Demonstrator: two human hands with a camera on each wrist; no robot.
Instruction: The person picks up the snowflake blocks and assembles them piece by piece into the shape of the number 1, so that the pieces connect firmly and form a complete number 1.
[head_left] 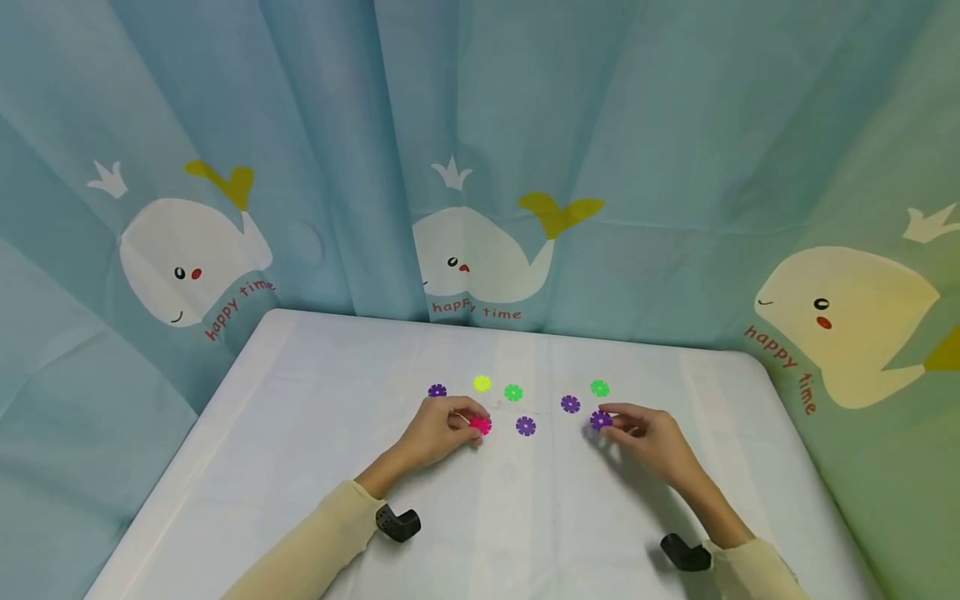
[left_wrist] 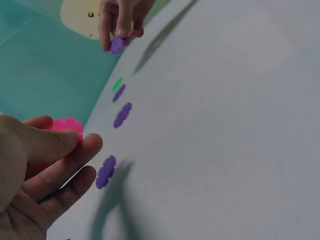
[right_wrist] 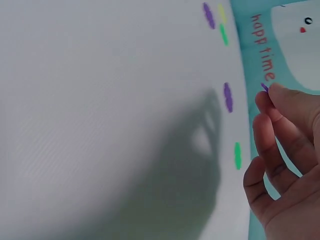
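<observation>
My left hand (head_left: 438, 432) pinches a pink notched snowflake disc (head_left: 481, 426) between thumb and fingers, held above the table. In the left wrist view the pink disc (left_wrist: 66, 124) shows behind the thumb. My right hand (head_left: 651, 437) pinches a purple snowflake disc (head_left: 600, 420); its shadow falls on the tabletop. Only a thin edge of that purple disc (right_wrist: 265, 87) appears in the right wrist view. Between the hands, a purple disc (head_left: 527, 427) and another purple disc (head_left: 571, 404) lie flat. Close behind the left hand is a third purple disc (head_left: 437, 390), partly covered.
Farther back on the white table (head_left: 300, 417) lie a yellow disc (head_left: 482, 382), a green disc (head_left: 513, 392) and, to the right, another green disc (head_left: 600, 388). A blue curtain (head_left: 652, 167) with whale prints hangs behind the table's back edge.
</observation>
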